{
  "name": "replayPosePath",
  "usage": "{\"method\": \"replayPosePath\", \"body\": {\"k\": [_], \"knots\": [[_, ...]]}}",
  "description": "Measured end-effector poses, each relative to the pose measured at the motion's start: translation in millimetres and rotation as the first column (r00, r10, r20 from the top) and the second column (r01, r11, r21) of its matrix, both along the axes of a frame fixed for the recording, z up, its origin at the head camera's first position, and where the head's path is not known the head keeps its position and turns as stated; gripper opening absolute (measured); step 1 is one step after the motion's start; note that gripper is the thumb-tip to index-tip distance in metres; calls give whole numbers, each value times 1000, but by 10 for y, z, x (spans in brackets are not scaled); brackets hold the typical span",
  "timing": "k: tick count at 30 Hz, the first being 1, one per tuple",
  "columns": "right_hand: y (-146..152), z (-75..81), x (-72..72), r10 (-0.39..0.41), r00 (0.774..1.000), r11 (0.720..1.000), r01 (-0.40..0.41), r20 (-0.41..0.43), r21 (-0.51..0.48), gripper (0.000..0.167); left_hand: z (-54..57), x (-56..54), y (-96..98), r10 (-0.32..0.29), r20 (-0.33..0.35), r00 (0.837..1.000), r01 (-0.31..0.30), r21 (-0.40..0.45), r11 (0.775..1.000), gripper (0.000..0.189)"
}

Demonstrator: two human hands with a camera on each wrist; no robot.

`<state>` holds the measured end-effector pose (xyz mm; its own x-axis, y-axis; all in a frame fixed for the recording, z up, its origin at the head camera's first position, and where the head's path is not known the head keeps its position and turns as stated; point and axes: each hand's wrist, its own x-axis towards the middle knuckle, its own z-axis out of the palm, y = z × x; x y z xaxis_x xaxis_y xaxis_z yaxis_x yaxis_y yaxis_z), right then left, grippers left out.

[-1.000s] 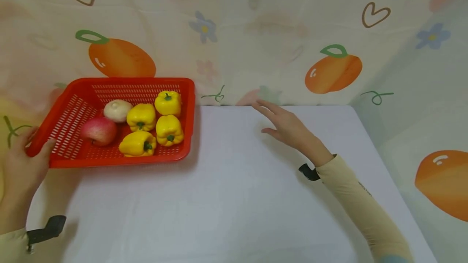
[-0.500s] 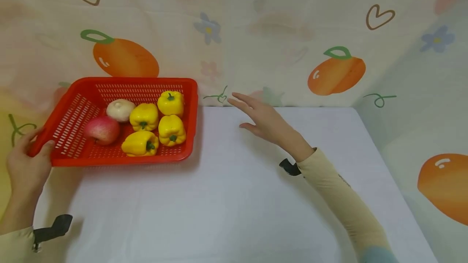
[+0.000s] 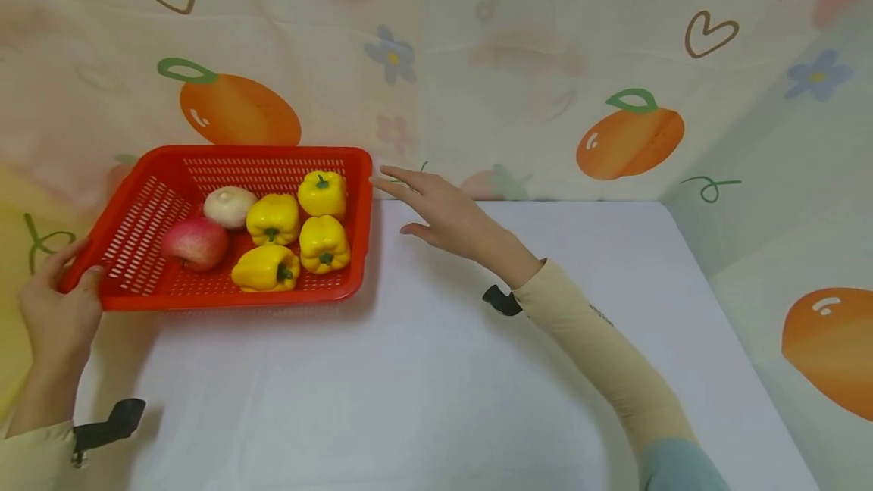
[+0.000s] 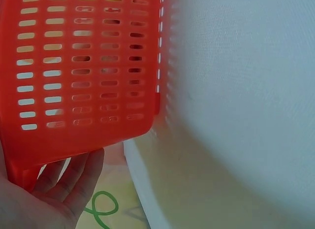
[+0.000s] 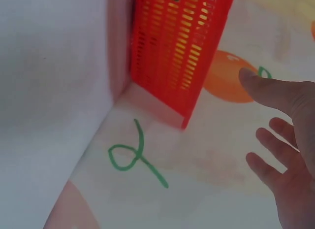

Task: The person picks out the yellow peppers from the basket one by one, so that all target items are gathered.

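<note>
A red plastic basket (image 3: 232,301) stands at the left of the table, holding several yellow bell peppers (image 3: 273,218), a pink-red apple (image 3: 195,244) and a whitish round vegetable (image 3: 230,207), perhaps an onion. My left hand (image 3: 64,309) grips the basket's left rim, thumb over the edge; in the left wrist view its fingers (image 4: 74,182) curl under that rim. My right hand (image 3: 443,214) is held just right of the basket, fingers straight and spread, holding nothing. In the right wrist view a gap shows between this hand (image 5: 290,140) and the basket (image 5: 167,56).
The table (image 3: 409,385) is covered in white cloth. Behind it and at the right hangs a curtain (image 3: 518,44) printed with oranges, hearts and flowers, close to the basket's back edge. A black strap mount (image 3: 501,300) sticks out from the right wrist.
My right hand has moved left across the table, from well right of the basket to close beside its right rim. The left hand keeps its grip, and the view has shifted slightly.
</note>
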<state>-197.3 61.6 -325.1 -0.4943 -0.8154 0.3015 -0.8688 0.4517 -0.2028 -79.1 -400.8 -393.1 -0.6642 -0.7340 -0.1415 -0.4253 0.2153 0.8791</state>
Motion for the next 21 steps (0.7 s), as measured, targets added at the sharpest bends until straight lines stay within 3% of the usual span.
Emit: {"method": "replayPosePath", "body": {"k": [9, 16, 21], "knots": [[-244, 23, -48, 26, 997, 999, -28, 74, 26, 78, -6, 14, 2, 21, -105, 994, -18, 31, 999, 48], [-480, 50, -69, 75, 997, 994, -78, 36, 82, 71, 16, 23, 34, 48, -131, 990, -40, 69, 997, 47], [-682, 67, -84, 82, 995, 988, -89, 61, 128, 71, 18, 25, 34, 54, -163, 985, -40, 90, 995, 47]]}}
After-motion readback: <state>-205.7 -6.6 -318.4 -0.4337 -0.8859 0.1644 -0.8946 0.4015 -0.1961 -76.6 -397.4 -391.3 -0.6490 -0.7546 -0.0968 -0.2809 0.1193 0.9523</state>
